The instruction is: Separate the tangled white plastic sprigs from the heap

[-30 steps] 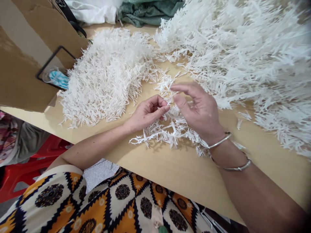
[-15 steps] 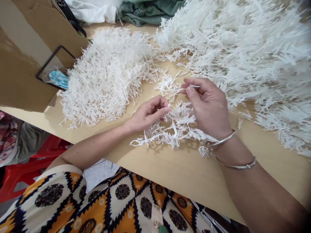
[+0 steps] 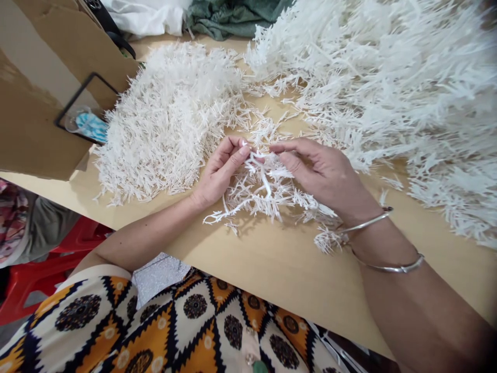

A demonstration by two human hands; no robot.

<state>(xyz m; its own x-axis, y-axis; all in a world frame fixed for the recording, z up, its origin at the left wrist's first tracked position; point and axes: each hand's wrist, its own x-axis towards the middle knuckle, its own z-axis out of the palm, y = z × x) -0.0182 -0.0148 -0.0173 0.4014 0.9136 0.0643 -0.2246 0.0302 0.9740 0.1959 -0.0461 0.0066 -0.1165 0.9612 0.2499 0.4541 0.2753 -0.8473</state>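
Observation:
A white plastic frame of thin sprigs (image 3: 267,194) lies on the wooden table (image 3: 279,269) in front of me. My left hand (image 3: 219,171) pinches one end of the frame's top branch between thumb and fingers. My right hand (image 3: 322,173), with two metal bangles at the wrist, pinches the same branch from the right. The fingertips of both hands nearly meet over the frame. A heap of loose white sprigs (image 3: 171,119) lies to the left of my hands, and a much bigger heap of white frames (image 3: 388,88) fills the right and far side.
A brown cardboard box (image 3: 42,88) with a black wire holder stands at the left edge. Green cloth (image 3: 233,15) and white cloth (image 3: 143,18) lie at the far edge. A red plastic stool (image 3: 42,264) sits below the table on the left.
My right hand had drawn away to the upper right with a small sprig; it has come back to the frame. My left hand has shifted up and left, lifting the frame's branch.

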